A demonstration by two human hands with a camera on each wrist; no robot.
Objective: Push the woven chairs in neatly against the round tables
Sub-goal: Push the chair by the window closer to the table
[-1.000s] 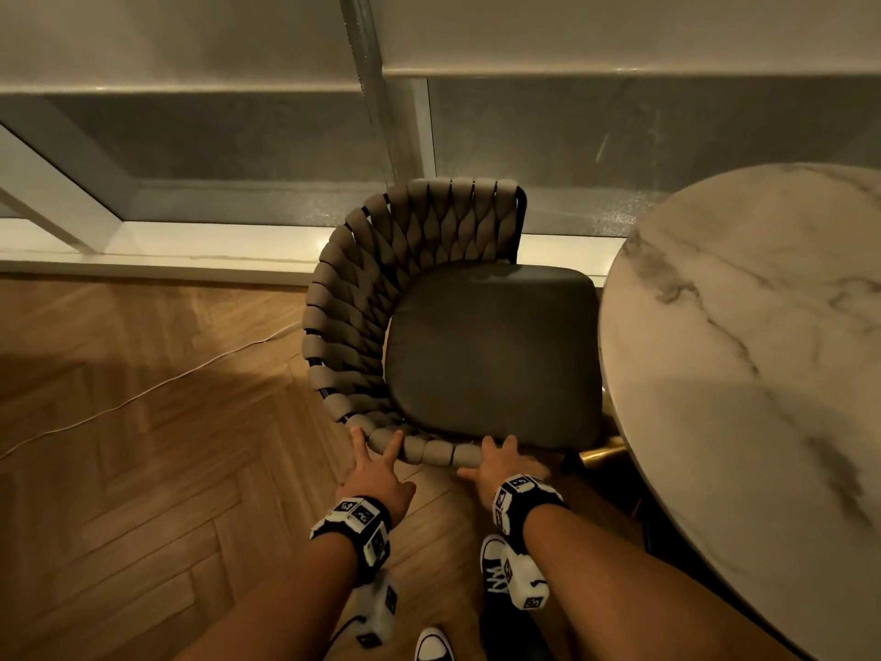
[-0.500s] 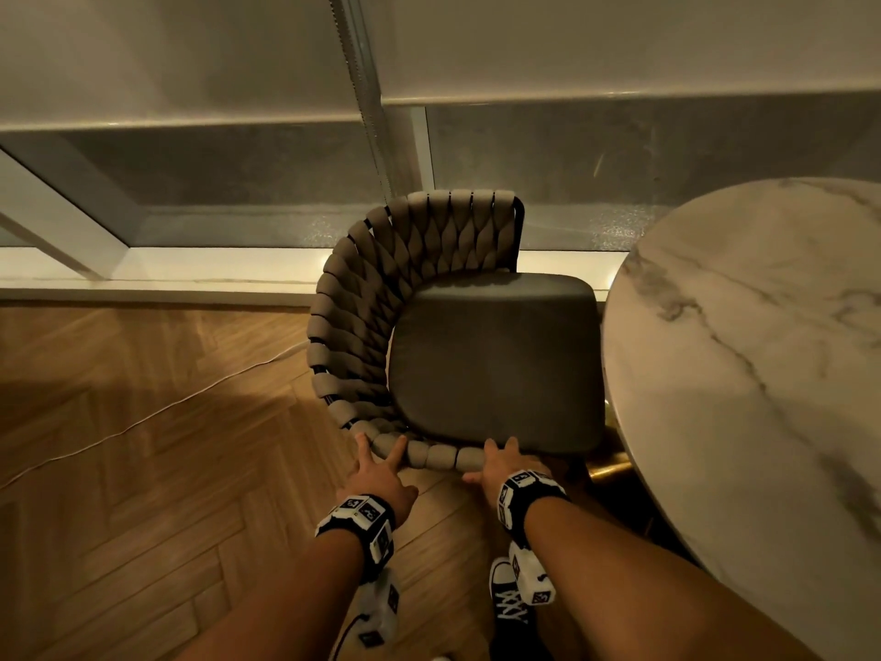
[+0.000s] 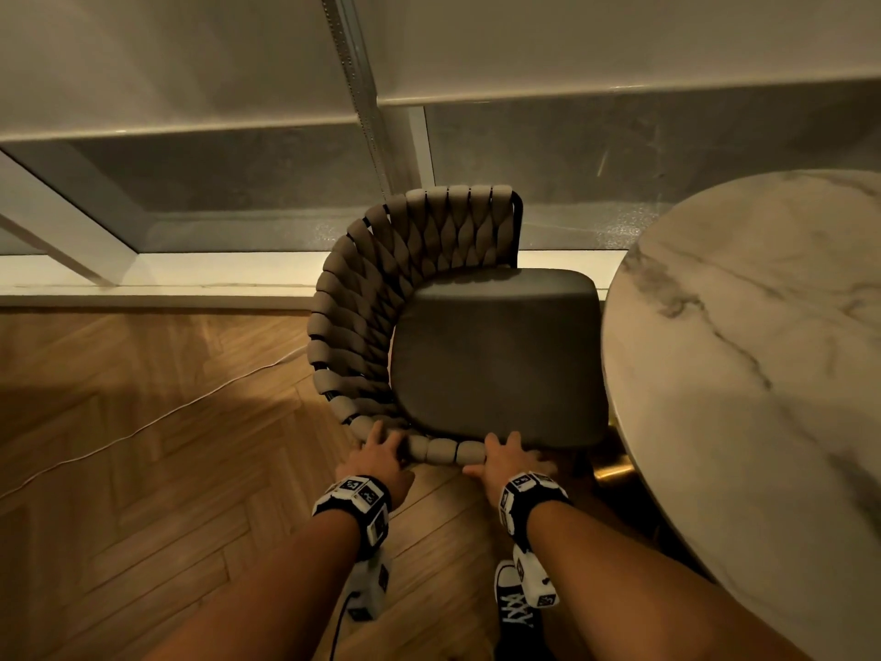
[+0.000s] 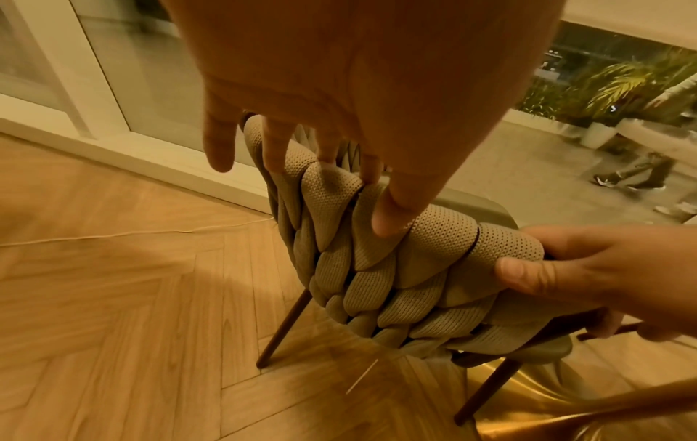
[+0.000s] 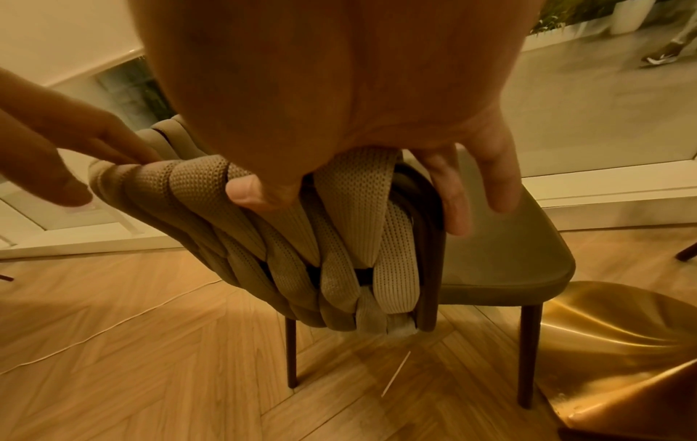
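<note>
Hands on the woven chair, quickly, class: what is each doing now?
Left hand: grips the beige woven chair back.
Right hand: grips the same back's end.

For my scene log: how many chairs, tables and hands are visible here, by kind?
Woven chairs: 1
Round marble tables: 1
Hands: 2, the left hand and right hand, both gripping the chair's woven rim
Total: 4

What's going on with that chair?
A person has both hands on the woven chair beside the round marble table. The left hand and right hand grip the near end of its wraparound back. The seat's edge sits close against the table's rim, with the chair standing on the wood floor by the window.
</note>
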